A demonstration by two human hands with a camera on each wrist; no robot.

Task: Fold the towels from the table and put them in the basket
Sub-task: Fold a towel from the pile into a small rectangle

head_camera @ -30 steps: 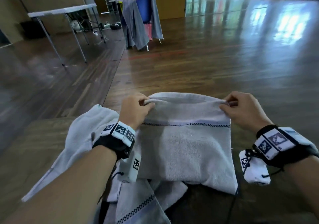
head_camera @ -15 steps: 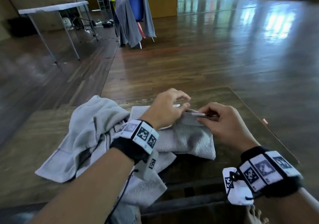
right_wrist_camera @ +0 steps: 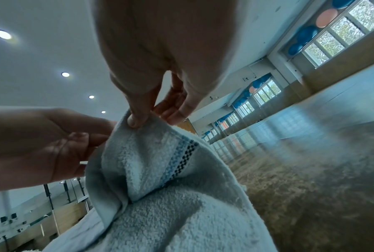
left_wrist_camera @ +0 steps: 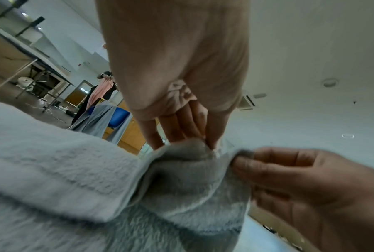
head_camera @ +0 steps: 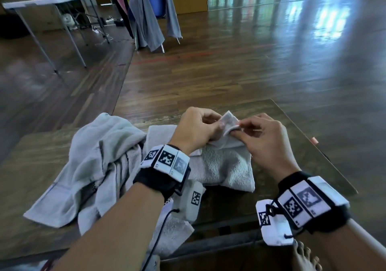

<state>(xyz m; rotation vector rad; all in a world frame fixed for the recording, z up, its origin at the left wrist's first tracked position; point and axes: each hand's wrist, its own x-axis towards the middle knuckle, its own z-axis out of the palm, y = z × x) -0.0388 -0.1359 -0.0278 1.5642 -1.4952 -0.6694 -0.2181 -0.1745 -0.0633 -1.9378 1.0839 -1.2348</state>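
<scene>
A pale grey towel [head_camera: 221, 164] with a checkered stripe [right_wrist_camera: 179, 162] lies folded on the wooden table [head_camera: 292, 151] in front of me. Its top corners are drawn together and lifted a little. My left hand [head_camera: 200, 128] pinches those corners from the left, and my right hand [head_camera: 263, 137] pinches them from the right, thumb and forefinger on the hem [right_wrist_camera: 138, 122]. In the left wrist view the left hand's fingers [left_wrist_camera: 181, 126] reach down into the towel [left_wrist_camera: 95, 179]. A second, crumpled towel [head_camera: 89, 162] lies at the left of the table. No basket shows.
The table's right edge [head_camera: 325, 155] runs close to my right wrist. Beyond the table is open wooden floor. A folding table [head_camera: 48, 1] stands at the far left, and a blue chair [head_camera: 154, 5] draped with grey cloth stands further back.
The towel was held spread wide by its two top corners. My hands have come together at the middle, bringing the corners to meet, and the towel now lies folded narrower on the table.
</scene>
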